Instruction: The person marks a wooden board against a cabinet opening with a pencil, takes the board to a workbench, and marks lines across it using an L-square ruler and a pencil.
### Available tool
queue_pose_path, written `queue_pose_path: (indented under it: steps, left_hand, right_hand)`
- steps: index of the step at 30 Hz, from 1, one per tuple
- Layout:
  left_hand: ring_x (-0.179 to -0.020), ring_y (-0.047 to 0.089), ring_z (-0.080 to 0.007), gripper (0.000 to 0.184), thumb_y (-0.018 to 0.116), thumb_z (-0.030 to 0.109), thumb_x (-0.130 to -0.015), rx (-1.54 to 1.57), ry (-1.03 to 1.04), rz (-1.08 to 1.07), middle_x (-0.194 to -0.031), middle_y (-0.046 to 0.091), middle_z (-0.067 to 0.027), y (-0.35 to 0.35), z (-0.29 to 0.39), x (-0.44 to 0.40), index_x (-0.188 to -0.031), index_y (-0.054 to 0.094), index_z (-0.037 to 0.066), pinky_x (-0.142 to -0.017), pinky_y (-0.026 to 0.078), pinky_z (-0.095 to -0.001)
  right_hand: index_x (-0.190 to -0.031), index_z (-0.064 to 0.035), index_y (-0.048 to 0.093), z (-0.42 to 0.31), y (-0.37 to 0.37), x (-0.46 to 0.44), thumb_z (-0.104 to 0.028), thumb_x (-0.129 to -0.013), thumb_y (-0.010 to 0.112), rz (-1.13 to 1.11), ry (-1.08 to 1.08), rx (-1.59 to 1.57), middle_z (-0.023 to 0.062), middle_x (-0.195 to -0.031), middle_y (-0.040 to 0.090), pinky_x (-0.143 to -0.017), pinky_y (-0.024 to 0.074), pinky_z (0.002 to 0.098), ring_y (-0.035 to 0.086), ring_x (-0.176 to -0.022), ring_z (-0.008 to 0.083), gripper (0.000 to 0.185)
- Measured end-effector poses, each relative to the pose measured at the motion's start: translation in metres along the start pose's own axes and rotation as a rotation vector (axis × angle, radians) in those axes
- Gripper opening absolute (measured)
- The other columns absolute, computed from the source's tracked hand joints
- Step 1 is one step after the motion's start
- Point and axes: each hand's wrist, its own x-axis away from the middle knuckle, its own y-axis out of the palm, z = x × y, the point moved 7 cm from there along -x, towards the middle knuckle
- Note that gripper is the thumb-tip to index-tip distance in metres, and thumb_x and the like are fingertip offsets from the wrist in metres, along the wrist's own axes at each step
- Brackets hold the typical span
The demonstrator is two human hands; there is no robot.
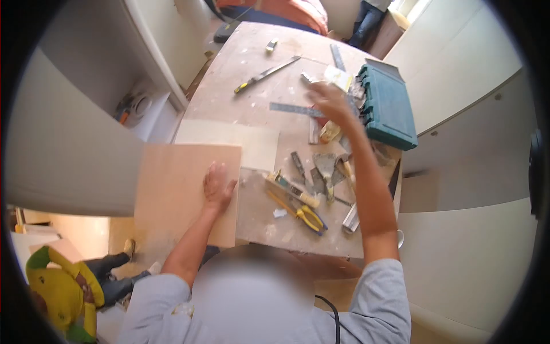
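Board at the near left of the worktable, plain tan wood, lapping over a paler sheet and jutting out past the left edge. Flat on top of it, near its right side, an open left hand with fingers spread and nothing in the grip. Well apart from that, out over the far half, a right hand right by a steel ruler. Pretty blurry there, so can't tell whether closed on anything or not.

To the right of that hand, a shut green tool case. Nearer, a proper jumble: wide scraper, plus blue-and-yellow pliers close to the front edge. Farther back, a long yellow-handled tool lying on a slant. Down at lower left, beyond the board, a co-worker in a yellow-and-green top.
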Motion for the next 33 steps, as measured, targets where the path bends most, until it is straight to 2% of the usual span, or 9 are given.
queue_pose_path:
  steps: [4, 6, 9, 15, 20, 24, 26, 28, 33]
  left_hand:
    - [-0.144, 0.034, -0.0430, 0.074, 0.062, 0.055, -0.094, 0.008, 0.046, 0.040, -0.157, 0.035, -0.0250, -0.002, 0.002, -0.001, -0.149, 0.046, 0.009, -0.116, 0.028, -0.0536]
    - [-0.142, 0.035, -0.0434, 0.072, 0.062, 0.054, -0.094, 0.014, 0.047, 0.043, -0.156, 0.035, -0.0258, -0.005, 0.003, -0.002, -0.146, 0.048, 0.007, -0.114, 0.029, -0.0541]
    - [-0.143, 0.034, -0.0434, 0.072, 0.061, 0.054, -0.094, 0.034, 0.032, 0.008, -0.156, 0.035, -0.0264, -0.005, 0.003, -0.004, -0.146, 0.048, 0.006, -0.114, 0.029, -0.0541]
    - [-0.145, 0.032, -0.0423, 0.075, 0.059, 0.058, -0.094, 0.001, 0.028, -0.007, -0.158, 0.033, -0.0250, -0.004, 0.004, -0.004, -0.147, 0.047, 0.006, -0.115, 0.028, -0.0535]
    - [-0.143, 0.035, -0.0418, 0.075, 0.057, 0.060, -0.095, -0.046, 0.033, 0.008, -0.157, 0.035, -0.0245, -0.001, 0.003, -0.004, -0.146, 0.048, 0.005, -0.113, 0.029, -0.0533]
    - [-0.142, 0.036, -0.0405, 0.076, 0.056, 0.060, -0.095, -0.088, 0.054, 0.031, -0.158, 0.034, -0.0245, 0.004, 0.000, -0.002, -0.148, 0.047, 0.007, -0.113, 0.030, -0.0531]
    - [-0.142, 0.036, -0.0408, 0.075, 0.055, 0.060, -0.095, -0.085, 0.054, 0.032, -0.158, 0.034, -0.0248, 0.001, 0.002, -0.003, -0.148, 0.047, 0.007, -0.112, 0.031, -0.0532]
    - [-0.142, 0.036, -0.0411, 0.075, 0.055, 0.060, -0.096, -0.082, 0.052, 0.032, -0.157, 0.034, -0.0251, -0.002, 0.004, -0.004, -0.147, 0.047, 0.006, -0.112, 0.031, -0.0532]
    - [-0.139, 0.038, -0.0425, 0.075, 0.055, 0.059, -0.096, -0.102, 0.079, 0.062, -0.156, 0.037, -0.0246, -0.002, 0.004, -0.003, -0.147, 0.046, 0.005, -0.112, 0.032, -0.0541]
  right_hand:
    - [-0.153, -0.0126, 0.042, 0.045, 0.115, -0.069, -0.034, -0.084, 0.074, -0.323, 0.140, 0.376, 0.0214, -0.150, 0.048, -0.113, 0.0430, 0.0459, 0.048, -0.138, 0.0379, 0.080]
    - [-0.148, -0.0166, 0.046, 0.053, 0.139, -0.071, -0.027, -0.084, 0.071, -0.376, 0.201, 0.509, 0.0181, -0.146, 0.050, -0.108, 0.0439, 0.0536, 0.049, -0.136, 0.0356, 0.069]
    - [-0.145, -0.0144, 0.051, 0.082, 0.168, -0.078, -0.031, -0.083, 0.074, -0.332, 0.220, 0.615, 0.0196, -0.142, 0.056, -0.108, 0.0462, 0.0508, 0.054, -0.133, 0.0348, 0.069]
    - [-0.124, -0.0031, 0.061, 0.077, 0.149, -0.088, -0.016, -0.084, 0.064, -0.349, 0.222, 0.556, 0.0220, -0.123, 0.066, -0.101, 0.0502, 0.0486, 0.063, -0.120, 0.0384, 0.042]
    - [-0.114, 0.0064, 0.063, 0.048, 0.044, -0.073, -0.011, -0.083, 0.058, -0.081, 0.271, 0.271, 0.0301, -0.117, 0.066, -0.100, 0.0507, 0.0455, 0.063, -0.117, 0.0423, 0.035]
    - [-0.114, 0.0015, 0.065, 0.095, -0.034, -0.070, -0.019, -0.091, 0.055, 0.106, 0.342, 0.192, 0.0308, -0.120, 0.066, -0.097, 0.0509, 0.0454, 0.063, -0.118, 0.0403, 0.032]
    - [-0.115, -0.0022, 0.067, 0.151, -0.068, -0.070, -0.025, -0.097, 0.054, 0.326, 0.099, 0.286, 0.0280, -0.115, 0.069, -0.092, 0.0528, 0.0438, 0.069, -0.101, 0.0382, 0.031]
    - [-0.107, -0.0018, 0.069, 0.182, -0.106, -0.057, -0.024, -0.103, 0.054, 0.531, 0.373, 0.107, 0.0182, -0.094, 0.073, -0.080, 0.0550, 0.0403, 0.068, -0.076, 0.0273, 0.027]
    - [-0.099, -0.0022, 0.070, 0.188, -0.159, -0.036, -0.017, -0.106, 0.057, 0.847, 0.019, -0.510, 0.0039, -0.074, 0.064, -0.068, 0.0539, 0.0318, 0.059, -0.066, 0.0123, 0.021]
